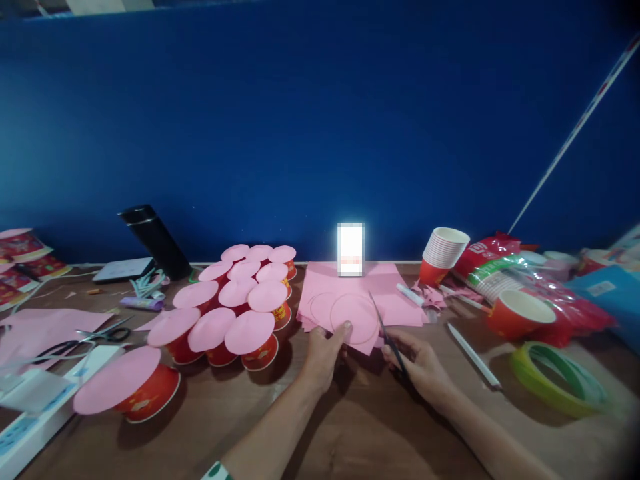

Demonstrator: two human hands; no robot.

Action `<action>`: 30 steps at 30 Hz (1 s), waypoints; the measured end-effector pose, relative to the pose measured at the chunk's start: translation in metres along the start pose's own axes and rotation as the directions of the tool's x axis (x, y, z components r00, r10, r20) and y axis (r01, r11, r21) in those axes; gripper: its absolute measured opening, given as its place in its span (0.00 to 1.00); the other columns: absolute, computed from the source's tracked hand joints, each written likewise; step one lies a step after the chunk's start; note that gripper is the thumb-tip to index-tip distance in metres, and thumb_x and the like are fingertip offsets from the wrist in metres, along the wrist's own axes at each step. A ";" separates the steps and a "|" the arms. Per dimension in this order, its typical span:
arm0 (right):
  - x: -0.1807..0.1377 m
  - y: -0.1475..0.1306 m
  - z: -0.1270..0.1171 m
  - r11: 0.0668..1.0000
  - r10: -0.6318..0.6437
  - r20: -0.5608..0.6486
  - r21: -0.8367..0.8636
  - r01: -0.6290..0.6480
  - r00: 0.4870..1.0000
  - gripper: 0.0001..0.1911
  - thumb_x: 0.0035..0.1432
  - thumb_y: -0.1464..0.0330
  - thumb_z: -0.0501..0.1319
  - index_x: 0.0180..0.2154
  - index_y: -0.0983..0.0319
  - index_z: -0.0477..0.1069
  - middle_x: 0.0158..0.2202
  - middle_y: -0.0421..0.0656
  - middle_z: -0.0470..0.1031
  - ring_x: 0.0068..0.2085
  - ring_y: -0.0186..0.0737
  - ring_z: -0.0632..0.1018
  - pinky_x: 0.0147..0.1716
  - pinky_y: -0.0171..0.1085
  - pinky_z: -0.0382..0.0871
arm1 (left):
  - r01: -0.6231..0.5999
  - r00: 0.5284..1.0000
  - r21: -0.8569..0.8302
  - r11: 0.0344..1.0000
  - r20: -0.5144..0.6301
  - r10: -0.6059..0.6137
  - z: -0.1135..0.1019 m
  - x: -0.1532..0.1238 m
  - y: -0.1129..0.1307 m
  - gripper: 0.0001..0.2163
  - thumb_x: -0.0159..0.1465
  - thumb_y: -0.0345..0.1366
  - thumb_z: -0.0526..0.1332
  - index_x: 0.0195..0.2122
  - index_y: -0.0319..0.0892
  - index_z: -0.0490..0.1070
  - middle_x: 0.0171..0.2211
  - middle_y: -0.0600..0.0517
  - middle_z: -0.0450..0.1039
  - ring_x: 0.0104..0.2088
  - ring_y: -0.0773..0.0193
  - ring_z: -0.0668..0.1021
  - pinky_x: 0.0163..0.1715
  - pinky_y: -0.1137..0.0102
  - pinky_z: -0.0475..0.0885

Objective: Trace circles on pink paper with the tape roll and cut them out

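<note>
My left hand [325, 353] pinches the lower left edge of a sheet of pink paper [356, 321], thumb on top. A large circle is drawn on that sheet, with part of another round outline to its left. In my right hand [417, 363] is a pair of scissors [387, 337], its blades pointing up and away along the right side of the drawn circle. Whether the blades are apart cannot be made out. Behind the held sheet lies a stack of pink paper [390, 283].
Left stand several red paper cups topped with pink discs [250, 331], a black bottle [155, 240], other scissors [107, 333] and a power strip [60, 417]. At right are stacked cups [440, 253], a white pen [473, 355] and green tape [555, 380]. A lit phone [351, 250] stands at the back.
</note>
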State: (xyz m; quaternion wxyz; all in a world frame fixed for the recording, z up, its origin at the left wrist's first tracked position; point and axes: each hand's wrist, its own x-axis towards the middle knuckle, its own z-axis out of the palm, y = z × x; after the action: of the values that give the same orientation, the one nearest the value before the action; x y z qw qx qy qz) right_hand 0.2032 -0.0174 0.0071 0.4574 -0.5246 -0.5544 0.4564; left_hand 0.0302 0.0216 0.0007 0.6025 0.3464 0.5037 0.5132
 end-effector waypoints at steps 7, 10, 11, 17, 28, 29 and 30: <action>-0.001 -0.007 0.001 0.999 0.023 0.017 0.031 -0.023 1.000 0.24 0.47 0.57 0.65 0.44 0.65 0.73 0.25 0.40 0.71 0.25 0.32 0.67 0.23 0.31 0.62 | -0.035 0.999 -0.004 0.999 0.016 0.035 0.001 -0.001 0.002 0.17 0.45 0.45 0.70 0.26 0.37 0.69 0.17 0.57 0.66 0.14 0.74 0.64 0.13 0.77 0.59; -0.001 -0.006 0.001 0.998 0.034 0.033 0.052 -0.035 0.999 0.25 0.48 0.57 0.65 0.44 0.66 0.73 0.24 0.40 0.69 0.24 0.32 0.66 0.23 0.31 0.61 | -0.026 1.000 -0.011 1.000 0.000 0.026 0.002 -0.002 0.003 0.18 0.43 0.44 0.71 0.26 0.36 0.68 0.17 0.57 0.66 0.15 0.74 0.64 0.14 0.76 0.60; -0.001 -0.005 0.001 0.997 0.032 0.039 0.062 -0.035 0.999 0.25 0.49 0.57 0.64 0.45 0.66 0.72 0.24 0.40 0.69 0.25 0.32 0.66 0.23 0.31 0.61 | -0.027 1.000 -0.011 1.000 -0.005 0.027 0.002 -0.002 0.003 0.19 0.43 0.44 0.71 0.26 0.36 0.68 0.16 0.57 0.65 0.15 0.74 0.64 0.14 0.76 0.60; -0.001 -0.002 0.000 0.996 0.030 0.048 0.083 -0.034 0.998 0.24 0.49 0.58 0.65 0.45 0.65 0.72 0.25 0.39 0.69 0.25 0.32 0.66 0.24 0.31 0.61 | -0.028 0.999 -0.036 0.999 -0.039 0.026 0.001 -0.001 -0.001 0.20 0.43 0.43 0.71 0.31 0.37 0.66 0.18 0.57 0.67 0.16 0.74 0.66 0.15 0.77 0.62; -0.001 -0.007 0.001 0.999 0.003 0.013 0.033 -0.004 1.000 0.23 0.47 0.58 0.65 0.43 0.65 0.74 0.23 0.39 0.67 0.24 0.32 0.65 0.22 0.31 0.61 | 0.004 0.998 -0.030 1.000 -0.069 -0.006 0.002 -0.002 0.002 0.23 0.41 0.44 0.72 0.31 0.37 0.65 0.17 0.57 0.67 0.15 0.73 0.66 0.14 0.76 0.61; -0.001 -0.007 0.001 0.999 0.003 0.016 0.034 -0.004 1.000 0.23 0.47 0.58 0.65 0.43 0.65 0.74 0.23 0.39 0.68 0.24 0.32 0.65 0.22 0.31 0.61 | 0.004 0.998 -0.024 1.000 -0.069 -0.006 0.003 -0.002 0.003 0.22 0.41 0.44 0.72 0.30 0.37 0.65 0.17 0.57 0.67 0.15 0.73 0.65 0.14 0.76 0.60; -0.001 -0.007 0.001 0.999 0.004 0.019 0.035 -0.005 1.000 0.23 0.48 0.58 0.65 0.43 0.66 0.73 0.23 0.39 0.68 0.24 0.32 0.65 0.23 0.31 0.61 | 0.002 0.998 -0.020 1.000 -0.063 -0.003 0.003 -0.003 0.004 0.21 0.41 0.44 0.72 0.29 0.37 0.66 0.17 0.57 0.67 0.14 0.74 0.65 0.14 0.76 0.60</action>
State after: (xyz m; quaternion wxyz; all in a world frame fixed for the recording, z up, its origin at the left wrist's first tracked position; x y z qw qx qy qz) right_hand 0.2009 -0.0190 0.0141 0.4602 -0.5132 -0.5494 0.4722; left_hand 0.0320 0.0202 0.0060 0.5904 0.3233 0.5179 0.5280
